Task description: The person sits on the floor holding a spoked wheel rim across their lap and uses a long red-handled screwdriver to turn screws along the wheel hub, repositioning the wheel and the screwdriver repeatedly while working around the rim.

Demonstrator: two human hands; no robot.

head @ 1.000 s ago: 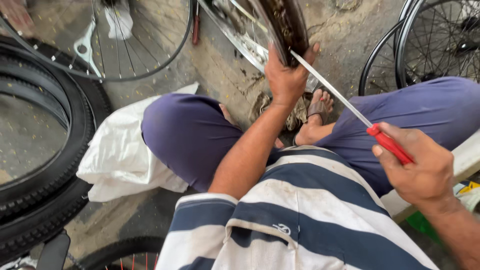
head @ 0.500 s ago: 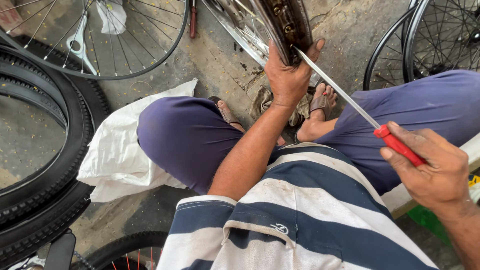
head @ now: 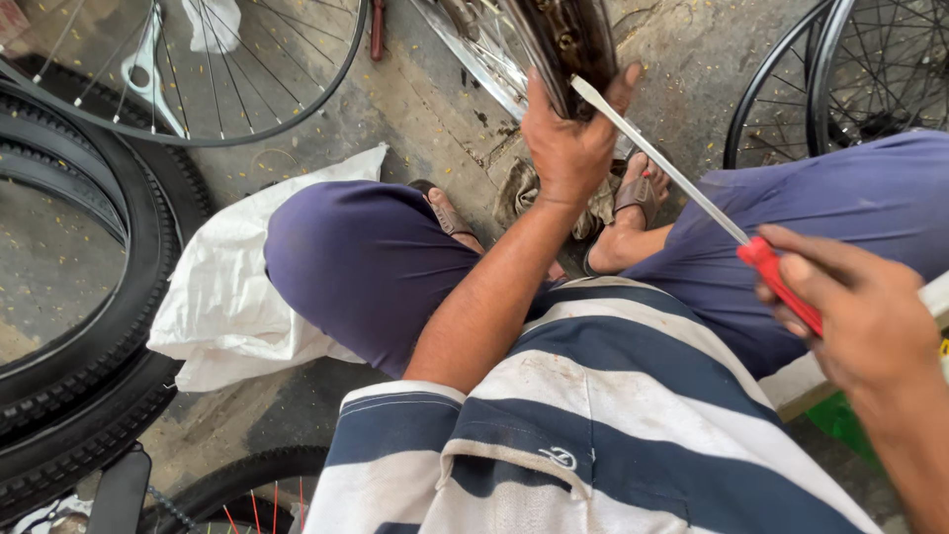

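While the left hand [head: 568, 138] is wrapped tight around the dark wheel rim [head: 573, 40] at twelve o'clock, the right hand [head: 860, 311] at three o'clock is closed on the red handle of a long screwdriver [head: 682, 188], whose flat tip rests against the rim just beside the left thumb. Judging by this, the prying at the rim is under way, not finished; no result shows yet. Loose tyres [head: 89, 326] lie at nine o'clock.

Soft, even daylight fills the scene with only faint shadows, everything sharp except slight blur on the near right hand [head: 870, 326].
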